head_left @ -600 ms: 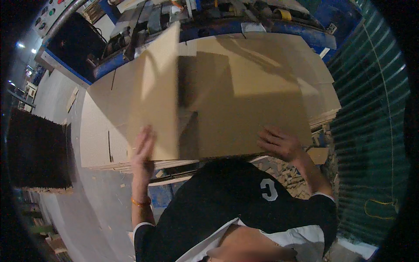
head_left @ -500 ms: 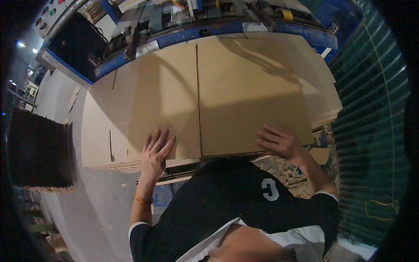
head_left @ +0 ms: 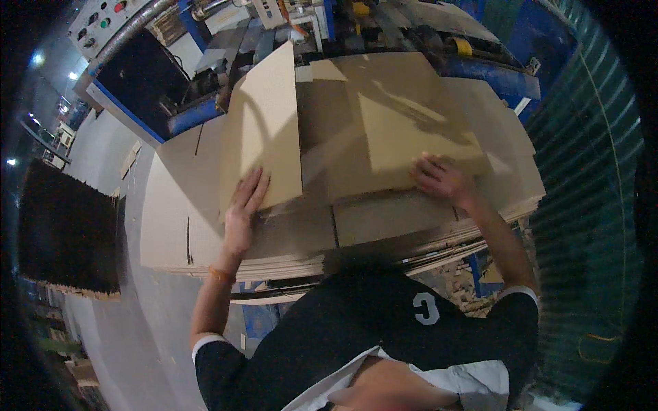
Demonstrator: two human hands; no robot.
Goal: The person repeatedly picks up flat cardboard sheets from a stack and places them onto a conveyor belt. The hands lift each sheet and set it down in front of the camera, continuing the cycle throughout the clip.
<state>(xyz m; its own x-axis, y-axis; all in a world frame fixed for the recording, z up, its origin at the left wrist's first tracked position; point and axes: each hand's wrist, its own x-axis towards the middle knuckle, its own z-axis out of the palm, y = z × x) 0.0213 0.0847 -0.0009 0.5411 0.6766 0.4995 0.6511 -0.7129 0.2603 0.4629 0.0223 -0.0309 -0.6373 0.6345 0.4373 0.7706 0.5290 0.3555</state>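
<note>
Head view, nearest first: the person's dark-shirted torso fills the lower edge, and both bare forearms reach up onto a stack of flat cardboard sheets (head_left: 384, 226) that rests on a low support in front of them. The left hand (head_left: 241, 214) lies flat with fingers (head_left: 255, 188) spread and extended against the lower edge of a cardboard panel (head_left: 264, 130), which stands tilted up on the left of the top sheet. The right hand (head_left: 442, 179) presses down, fingers loosely splayed, on the near edge of the right-hand panel (head_left: 404, 130), which lies folded flat over the sheet. Judging from this, the step in hand is folding the top blank along its creases; the next move seems to call for bringing the raised panel over and down while the right hand pins the other side. Beyond the stack stands blue machinery (head_left: 493, 68), with a control box (head_left: 103, 20) at far left.
</note>
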